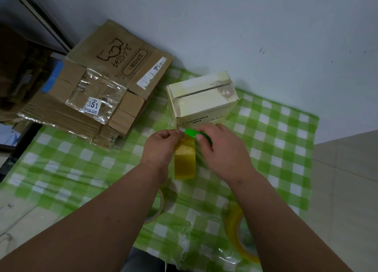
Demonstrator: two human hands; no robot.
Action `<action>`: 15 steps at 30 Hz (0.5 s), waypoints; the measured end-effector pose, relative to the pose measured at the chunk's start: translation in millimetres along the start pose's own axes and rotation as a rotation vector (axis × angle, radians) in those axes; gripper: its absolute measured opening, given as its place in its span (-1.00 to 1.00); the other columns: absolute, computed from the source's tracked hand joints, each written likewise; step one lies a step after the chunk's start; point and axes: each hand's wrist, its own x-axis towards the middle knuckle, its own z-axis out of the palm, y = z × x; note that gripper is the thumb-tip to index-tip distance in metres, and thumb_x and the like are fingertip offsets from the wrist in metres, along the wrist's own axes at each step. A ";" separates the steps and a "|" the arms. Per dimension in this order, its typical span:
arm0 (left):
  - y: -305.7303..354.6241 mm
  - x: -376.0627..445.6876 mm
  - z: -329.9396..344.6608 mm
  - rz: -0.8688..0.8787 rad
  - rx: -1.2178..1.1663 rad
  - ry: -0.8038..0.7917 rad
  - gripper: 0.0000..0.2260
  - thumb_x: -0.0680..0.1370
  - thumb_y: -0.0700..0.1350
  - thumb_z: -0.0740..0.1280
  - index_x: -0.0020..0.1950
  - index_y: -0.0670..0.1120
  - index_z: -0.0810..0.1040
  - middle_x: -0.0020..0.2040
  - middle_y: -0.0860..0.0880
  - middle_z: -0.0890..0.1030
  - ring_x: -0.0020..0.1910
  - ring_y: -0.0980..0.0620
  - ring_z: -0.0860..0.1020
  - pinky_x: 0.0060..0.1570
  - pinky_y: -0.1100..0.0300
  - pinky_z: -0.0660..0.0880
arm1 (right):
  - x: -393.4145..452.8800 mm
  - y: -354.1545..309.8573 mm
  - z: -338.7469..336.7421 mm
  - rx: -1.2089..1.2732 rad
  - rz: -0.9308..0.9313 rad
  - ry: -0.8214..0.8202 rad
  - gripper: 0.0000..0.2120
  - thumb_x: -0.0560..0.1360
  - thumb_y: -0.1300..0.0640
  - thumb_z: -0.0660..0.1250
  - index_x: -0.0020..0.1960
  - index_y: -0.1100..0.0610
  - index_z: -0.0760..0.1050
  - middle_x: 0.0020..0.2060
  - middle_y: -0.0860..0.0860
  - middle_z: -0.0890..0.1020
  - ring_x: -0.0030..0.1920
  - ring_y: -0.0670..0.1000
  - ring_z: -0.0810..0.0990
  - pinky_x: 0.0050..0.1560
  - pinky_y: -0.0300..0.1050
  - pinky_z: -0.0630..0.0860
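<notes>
- Yellow packing tape roll point(184, 161) stands on edge between both hands, just in front of the cream carton point(201, 96), over the green checked tablecloth point(276, 132).
- Left hand point(161, 146) pinches tape at the roll's top.
- Right hand point(223, 148) grips the green cutter point(193, 133), its tip by the left fingertips.
- Flattened cardboard boxes point(102, 91) stacked far left.

Straight ahead the cream box point(201, 96) stands just beyond my knuckles, so there is no way forward. Far left, the flattened cartons point(98, 91) block the cloth's corner. To the right the checked cloth point(276, 132) lies bare, so my right hand point(223, 151) can swing out. Nearer me, two rolls crowd my forearms — the left tape roll point(161, 204) and the right tape roll point(233, 224).
</notes>
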 end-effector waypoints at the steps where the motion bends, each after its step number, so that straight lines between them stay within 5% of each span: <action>1: -0.8 -0.7 0.6 0.002 -0.008 -0.004 -0.85 0.49 -0.14 0.47 -0.29 -0.02 0.67 -0.16 -0.07 0.69 -0.10 -0.08 0.62 0.03 -0.01 0.56 | 1.6 -1.0 0.2 -0.007 0.007 -0.002 -0.73 0.60 -0.09 0.18 0.24 -0.06 0.49 -0.06 -0.05 0.52 -0.12 0.01 0.53 -0.14 -0.05 0.47; 15: -6.7 -3.2 0.8 0.039 -0.041 0.004 -0.91 0.49 -0.15 0.48 -0.22 -0.07 0.67 -0.09 -0.05 0.71 -0.14 -0.04 0.62 -0.02 0.00 0.56 | 10.4 -10.5 -9.2 -0.198 0.013 0.044 -0.77 0.57 -0.09 0.22 0.01 0.02 0.55 -0.27 -0.05 0.49 -0.31 0.02 0.46 -0.35 -0.13 0.28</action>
